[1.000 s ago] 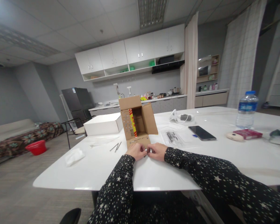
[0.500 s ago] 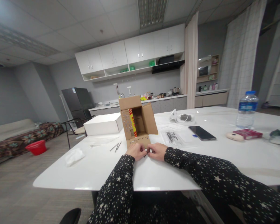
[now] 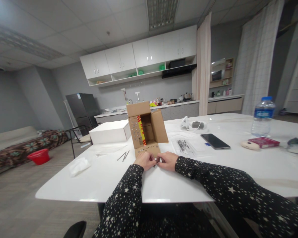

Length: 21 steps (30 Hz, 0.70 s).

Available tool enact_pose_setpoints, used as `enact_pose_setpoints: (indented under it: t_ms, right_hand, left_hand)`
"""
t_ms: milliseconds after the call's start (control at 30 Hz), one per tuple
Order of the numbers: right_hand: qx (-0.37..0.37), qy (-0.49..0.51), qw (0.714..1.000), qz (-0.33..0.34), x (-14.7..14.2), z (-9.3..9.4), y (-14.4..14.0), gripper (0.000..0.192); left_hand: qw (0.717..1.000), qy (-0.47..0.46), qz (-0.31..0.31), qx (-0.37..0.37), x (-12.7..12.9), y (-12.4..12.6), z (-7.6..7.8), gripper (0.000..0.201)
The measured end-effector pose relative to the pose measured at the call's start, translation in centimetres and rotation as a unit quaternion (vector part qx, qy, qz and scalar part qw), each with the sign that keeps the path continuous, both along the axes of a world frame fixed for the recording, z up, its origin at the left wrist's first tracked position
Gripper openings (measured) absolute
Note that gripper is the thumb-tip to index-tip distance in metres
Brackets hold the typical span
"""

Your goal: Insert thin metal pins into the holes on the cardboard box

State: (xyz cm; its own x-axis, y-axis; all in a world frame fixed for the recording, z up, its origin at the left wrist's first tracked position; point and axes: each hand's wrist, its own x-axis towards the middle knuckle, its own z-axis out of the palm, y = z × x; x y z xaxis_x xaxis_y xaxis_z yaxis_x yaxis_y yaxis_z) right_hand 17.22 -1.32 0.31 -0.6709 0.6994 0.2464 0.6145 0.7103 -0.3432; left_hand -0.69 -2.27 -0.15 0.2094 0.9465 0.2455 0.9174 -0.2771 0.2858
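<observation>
An open cardboard box point(image 3: 157, 127) stands on the white table, its flaps spread and its opening facing me. Small round studs dot its left flap point(image 3: 136, 134) and line the front flap point(image 3: 147, 150). At the edge of that front flap, my left hand point(image 3: 146, 160) and my right hand point(image 3: 167, 160) meet with their fingertips close together. Both hands have their fingers curled in a pinch around something small, which the fingers mostly hide. To the left of my left hand lie two thin metal tools point(image 3: 124, 156), perhaps tweezers.
A white box point(image 3: 109, 133) stands behind left, with a crumpled tissue point(image 3: 79, 166) nearer me. To the right are a clear plastic packet point(image 3: 185, 147), a phone point(image 3: 215, 141), a white corded device point(image 3: 193, 125), a maroon box point(image 3: 264, 142) and a water bottle point(image 3: 262, 117).
Almost nothing differs. My hands stay at the front flap, with at most a slight shift of the fingertips.
</observation>
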Motion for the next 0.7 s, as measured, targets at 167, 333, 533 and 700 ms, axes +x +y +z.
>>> enact_pose_setpoints:
  t_ms: [167,333,533,700]
  right_hand:
    - [0.001,0.001,1.0,-0.004,-0.05,-0.14,0.11,0.019]
    - [-0.003,-0.005,1.0,-0.007,-0.1,-0.2,0.22,0.019]
    - [-0.004,-0.002,1.0,-0.005,-0.1,-0.1,0.17,0.019]
    - [0.005,-0.003,1.0,-0.006,-0.16,-0.11,0.17,0.019]
  left_hand:
    - [1.0,0.001,-0.001,-0.007,0.0,0.0,0.09,0.021]
    - [1.0,-0.004,0.001,-0.012,0.16,-0.22,0.39,0.021]
    - [1.0,-0.014,-0.008,-0.013,0.01,-0.18,0.45,0.023]
    - [1.0,-0.014,-0.018,-0.007,-0.09,0.03,0.13,0.022]
